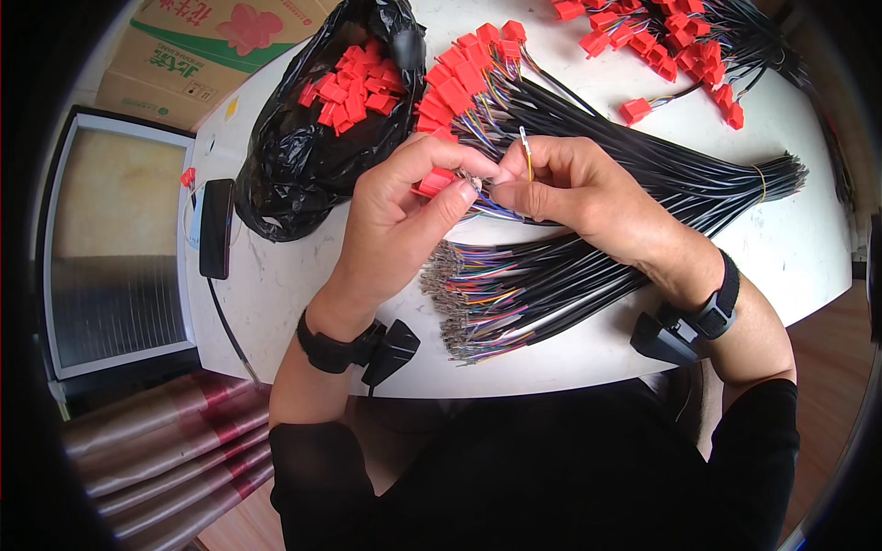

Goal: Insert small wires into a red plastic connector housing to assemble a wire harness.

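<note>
My left hand point(390, 211) is closed round a red plastic connector point(435, 183), part of it hidden by the fingers. Metal crimp ends show by that thumb tip. Fingers pinched, my right hand point(588, 188) holds thin wires; a yellow wire point(529, 168) with a metal terminal sticks up between thumb and forefinger. Both hands nearly touch at the fingertips. Behind them lies a bundle of black cables point(634, 151) with red connectors point(464, 72) on their left ends. Nearer me is a second bundle of black cables point(542, 294), whose coloured wires end in bare metal terminals point(446, 285).
A black plastic bag point(276, 170) holds loose red connectors point(354, 87) at the back left. More cables with red connectors point(680, 46) lie at the far right. A phone point(216, 230) rests by the left edge of the white table point(294, 275). A cardboard box point(152, 78) stands beyond.
</note>
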`<state>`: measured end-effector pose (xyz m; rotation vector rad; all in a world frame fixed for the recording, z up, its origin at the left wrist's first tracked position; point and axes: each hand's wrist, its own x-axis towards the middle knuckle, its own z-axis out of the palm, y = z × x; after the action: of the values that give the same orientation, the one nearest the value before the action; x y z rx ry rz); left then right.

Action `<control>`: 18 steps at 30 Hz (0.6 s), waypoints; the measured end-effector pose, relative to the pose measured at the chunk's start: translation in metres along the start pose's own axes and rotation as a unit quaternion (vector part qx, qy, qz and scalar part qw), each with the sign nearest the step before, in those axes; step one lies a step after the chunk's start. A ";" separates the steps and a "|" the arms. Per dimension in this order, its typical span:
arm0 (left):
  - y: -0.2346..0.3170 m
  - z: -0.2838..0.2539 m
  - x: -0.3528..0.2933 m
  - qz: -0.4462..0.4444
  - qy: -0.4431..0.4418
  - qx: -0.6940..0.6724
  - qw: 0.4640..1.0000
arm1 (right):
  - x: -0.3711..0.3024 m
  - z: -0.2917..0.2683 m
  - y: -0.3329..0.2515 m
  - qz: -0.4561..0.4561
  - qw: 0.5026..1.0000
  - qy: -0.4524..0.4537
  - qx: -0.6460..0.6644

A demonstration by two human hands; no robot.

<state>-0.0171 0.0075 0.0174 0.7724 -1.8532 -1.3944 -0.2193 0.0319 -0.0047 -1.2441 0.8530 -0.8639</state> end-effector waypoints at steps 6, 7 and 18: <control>-0.002 -0.001 0.000 -0.021 0.011 0.000 1.000 | 0.000 0.000 0.002 -0.008 0.999 0.039 0.000; -0.002 0.000 0.000 -0.018 0.014 0.002 1.000 | 0.000 0.000 0.002 -0.008 0.999 0.039 0.000; -0.004 -0.003 0.001 -0.087 0.018 0.029 0.996 | -0.003 0.000 0.000 -0.037 0.999 0.037 0.013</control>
<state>-0.0152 0.0037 0.0142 1.0028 -1.8422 -1.4289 -0.2208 0.0342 -0.0050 -1.2330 0.8569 -0.9823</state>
